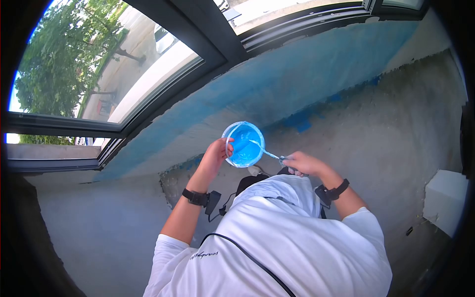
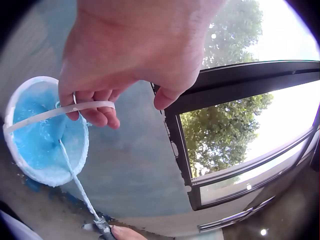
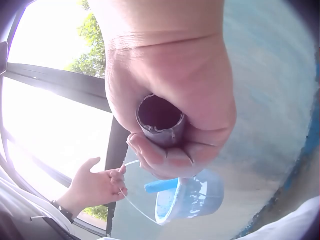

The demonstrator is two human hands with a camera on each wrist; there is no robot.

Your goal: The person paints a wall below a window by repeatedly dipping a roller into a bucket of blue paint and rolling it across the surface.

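A white bucket (image 1: 243, 144) with bright blue paint inside hangs from its thin handle (image 2: 50, 114), which the left hand (image 1: 215, 154) holds with curled fingers; the thumb stands apart in the left wrist view. The right hand (image 1: 304, 164) grips a dark tubular handle (image 3: 161, 120), its hollow end facing the right wrist camera. From that grip a paint-coated rod (image 2: 78, 186) reaches into the bucket; its far end lies inside, partly hidden in the paint. In the right wrist view the bucket (image 3: 200, 197) hangs tilted beyond the right hand.
A dark-framed window (image 1: 217, 44) lies ahead and to the left, above a wall (image 1: 297, 79) streaked with blue. Blue patches mark the floor edge (image 1: 299, 120). On the grey floor at the right stands a white box (image 1: 446, 200). A shoe (image 1: 254, 171) shows below the bucket.
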